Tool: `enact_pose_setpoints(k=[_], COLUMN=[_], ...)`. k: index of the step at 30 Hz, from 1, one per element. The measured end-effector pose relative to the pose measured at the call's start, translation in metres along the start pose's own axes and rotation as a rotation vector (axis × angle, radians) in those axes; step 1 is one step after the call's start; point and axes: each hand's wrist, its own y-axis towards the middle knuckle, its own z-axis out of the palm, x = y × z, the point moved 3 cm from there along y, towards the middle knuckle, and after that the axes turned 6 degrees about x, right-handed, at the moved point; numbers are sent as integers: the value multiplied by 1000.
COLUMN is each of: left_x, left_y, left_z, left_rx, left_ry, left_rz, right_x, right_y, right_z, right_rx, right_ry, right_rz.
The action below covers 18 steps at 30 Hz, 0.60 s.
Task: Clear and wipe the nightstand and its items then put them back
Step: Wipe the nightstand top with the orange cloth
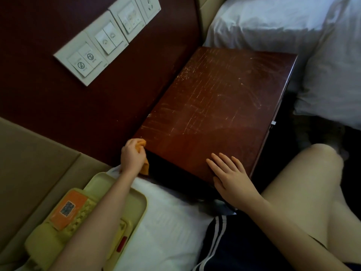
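Looks mid-wipe. Cleared tabletop (214, 104), with the tray (136, 204) of items parked on the bed (166, 222) at left. Gripping the orange cloth (142, 144) in the left hand (132, 155) at the near-left corner, resting the right hand (232, 178) flat and relaxed on the front edge. Yet to put stuff back.

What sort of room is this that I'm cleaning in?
Probably a hotel bedroom: a wooden nightstand flanked by white bedding, a row of labelled wall switches above it, and a beige telephone set aside on the near bed.
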Motion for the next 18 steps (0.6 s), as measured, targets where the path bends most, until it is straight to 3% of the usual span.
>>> enact_pose_setpoints(k=[2,5,10,13,18], left_x=[10,11,-7,-6,12], left_y=[10,9,-22,-22,12], left_z=[-6,-6,9,8,-11], left_rx=[-31,-38,60,109,8], left_ry=[-32,-39,8,41,-38], left_rz=[-113,-134,115,168,-52], right_x=[-2,-3,-2,-2,-2], right_y=[-1,-1,0,1,0], right_z=[0,1,1,3,0], right_rx=[-20,-26,-45,-29,-113], right_ry=[23,32,5,11,-50], right_rz=[9,11,8,0,4])
